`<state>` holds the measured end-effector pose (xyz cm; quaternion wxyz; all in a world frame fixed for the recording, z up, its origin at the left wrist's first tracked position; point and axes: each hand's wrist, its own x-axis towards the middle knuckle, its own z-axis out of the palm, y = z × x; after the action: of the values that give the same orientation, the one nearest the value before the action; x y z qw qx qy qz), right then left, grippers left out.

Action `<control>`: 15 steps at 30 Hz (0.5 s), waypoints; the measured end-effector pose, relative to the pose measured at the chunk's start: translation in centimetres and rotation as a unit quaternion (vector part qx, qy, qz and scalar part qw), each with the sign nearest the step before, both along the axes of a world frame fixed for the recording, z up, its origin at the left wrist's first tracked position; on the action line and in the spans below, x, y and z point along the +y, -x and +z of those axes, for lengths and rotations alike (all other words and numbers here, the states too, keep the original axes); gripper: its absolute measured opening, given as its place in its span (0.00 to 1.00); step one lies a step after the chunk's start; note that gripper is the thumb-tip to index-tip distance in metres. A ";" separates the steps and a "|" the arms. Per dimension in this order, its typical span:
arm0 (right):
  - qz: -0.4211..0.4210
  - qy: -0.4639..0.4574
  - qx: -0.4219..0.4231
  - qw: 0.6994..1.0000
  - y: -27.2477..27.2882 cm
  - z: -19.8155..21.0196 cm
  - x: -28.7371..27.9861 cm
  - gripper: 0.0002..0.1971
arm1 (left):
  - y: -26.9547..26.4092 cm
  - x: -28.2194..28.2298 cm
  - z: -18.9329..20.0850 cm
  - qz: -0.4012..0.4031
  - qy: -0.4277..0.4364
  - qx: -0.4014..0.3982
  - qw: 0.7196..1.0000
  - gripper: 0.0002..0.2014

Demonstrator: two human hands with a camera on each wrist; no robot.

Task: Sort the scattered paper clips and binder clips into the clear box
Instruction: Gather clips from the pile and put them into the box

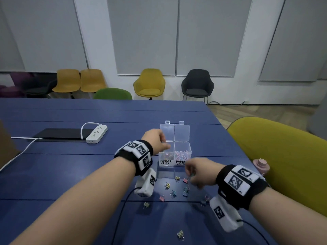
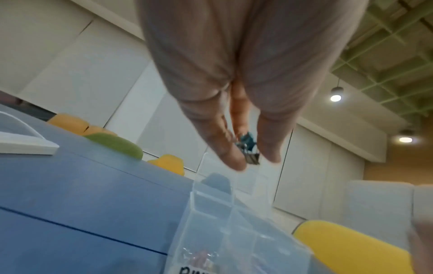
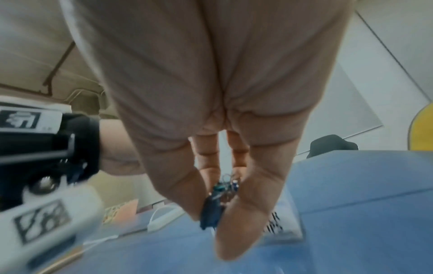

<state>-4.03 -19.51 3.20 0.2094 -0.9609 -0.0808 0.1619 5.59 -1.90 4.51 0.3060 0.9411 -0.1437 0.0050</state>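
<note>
Blue bench under me, clear box open at its middle. My left hand hovers over the binder side, grip pinching a teal binder clip. My right hand, just before the box, pinches dark-blue binder clips. Loose clips lie scattered nearer me.

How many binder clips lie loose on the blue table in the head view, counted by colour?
Yellow clips: 2
Pink clips: 2
Blue or teal clips: 3
Beige clips: 2
Blurred clips by the right wristband, colour unclear: 2
Total: 11
</note>
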 end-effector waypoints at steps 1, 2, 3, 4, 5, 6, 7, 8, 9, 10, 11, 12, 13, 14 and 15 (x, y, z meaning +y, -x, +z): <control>-0.005 -0.012 -0.019 1.000 -0.9 0.7 0.2 0.09 | -0.7 -0.3 0.0 0.020 0.012 -0.028 0.999 0.13; -0.010 -0.017 -0.048 0.999 -1.9 1.5 0.6 0.08 | -1.3 -0.5 -0.1 0.029 0.015 -0.043 0.999 0.15; -0.017 -0.022 -0.079 0.996 -3.0 2.2 1.0 0.07 | -1.8 -0.6 -0.2 0.030 0.012 -0.046 0.998 0.16; -0.025 -0.039 -0.107 0.993 -4.0 2.8 1.3 0.07 | -2.1 -0.6 -0.3 0.032 0.008 -0.044 0.998 0.17; -0.035 -0.064 -0.127 0.989 -5.0 3.3 1.7 0.06 | -2.4 -0.4 -0.4 0.036 0.004 -0.045 0.998 0.16; -0.044 -0.086 -0.146 0.985 -6.0 3.8 2.1 0.06 | -2.6 -0.1 -0.7 0.044 0.006 -0.046 0.998 0.15; -0.051 -0.101 -0.169 0.979 -7.0 4.0 2.5 0.06 | -2.7 0.3 -0.9 0.051 0.011 -0.045 0.998 0.14; -0.055 -0.107 -0.189 0.975 -7.9 4.2 2.8 0.06 | -2.8 0.7 -1.2 0.054 0.015 -0.039 0.998 0.13; -0.055 -0.110 -0.194 0.973 -8.7 4.2 3.0 0.06 | -2.7 1.1 -1.4 0.052 0.018 -0.031 0.998 0.12; -0.052 -0.099 -0.186 0.976 -9.4 4.1 3.2 0.07 | -2.5 1.5 -1.7 0.045 0.018 -0.021 0.999 0.11; -0.050 -0.080 -0.169 0.981 -9.8 4.0 3.1 0.09 | -2.1 1.9 -2.0 0.036 0.016 -0.010 0.999 0.11; -0.052 -0.063 -0.155 0.985 -10.1 3.8 3.0 0.10 | -1.6 2.3 -2.2 0.026 0.010 0.000 1.000 0.10; -0.058 -0.058 -0.149 0.986 -10.2 3.6 2.6 0.11 | -1.0 2.6 -2.5 0.014 0.000 0.010 1.000 0.08; -0.067 -0.062 -0.152 0.984 -10.1 3.3 2.1 0.11 | -0.4 3.0 -2.8 -0.001 -0.016 0.026 1.000 0.07; -0.076 -0.071 -0.161 0.982 -9.8 3.1 1.5 0.10 | 0.3 3.3 -3.2 -0.018 -0.036 0.052 0.998 0.07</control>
<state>5.79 -18.03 6.26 0.2728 -0.9606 -0.0509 -0.0170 5.31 1.40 1.33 0.2795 0.9476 -0.1446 -0.0547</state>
